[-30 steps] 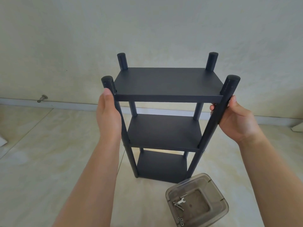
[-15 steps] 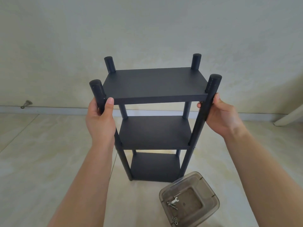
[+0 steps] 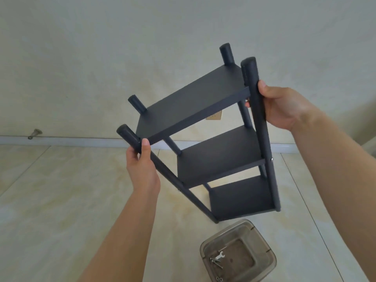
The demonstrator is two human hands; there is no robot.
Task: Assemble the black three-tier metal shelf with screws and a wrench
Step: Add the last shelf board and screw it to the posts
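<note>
Single head-worn wide-angle view, facing forward and down. Close range on the shelf at arm's length; floor below, wall filling upper frame. No second view.

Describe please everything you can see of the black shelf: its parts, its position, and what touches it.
The black shelf looks like matte dark metal: three flat rectangular tiers joined by four round posts whose capped ends rise above the top tier. Small silver screws show on the near posts at the middle tier. It leans to the left. The left hand grips the near left post, the right hand the near right post. Whether its feet touch the floor is unclear.
</note>
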